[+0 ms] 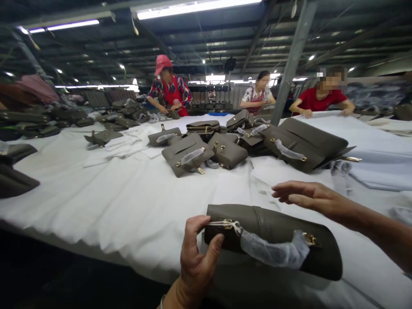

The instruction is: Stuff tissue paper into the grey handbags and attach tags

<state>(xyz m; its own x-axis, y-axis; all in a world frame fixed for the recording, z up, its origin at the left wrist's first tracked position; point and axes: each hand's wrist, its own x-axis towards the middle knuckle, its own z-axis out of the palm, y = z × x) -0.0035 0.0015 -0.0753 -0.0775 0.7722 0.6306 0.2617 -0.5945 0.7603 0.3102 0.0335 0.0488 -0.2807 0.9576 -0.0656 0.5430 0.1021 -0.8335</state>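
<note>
A dark olive handbag (273, 223) lies near the front edge of the table, its handle (273, 251) wrapped in clear plastic film. Gold-coloured fittings hold the handle at both ends. My left hand (201, 253) grips the bag's left end, thumb in front and fingers behind, beside a white string (220, 223) at the left fitting. Above the bag's right half hovers my right hand (305, 195), fingers stretched out and holding nothing. It is apart from the bag.
Several similar handbags (186, 154) are heaped beyond my hands on the white-covered table (96, 206). More bags (16, 169) lie at the left. Across the table stand three people, one in a red cap (163, 63). A slanted metal post (294, 60) rises behind the heap.
</note>
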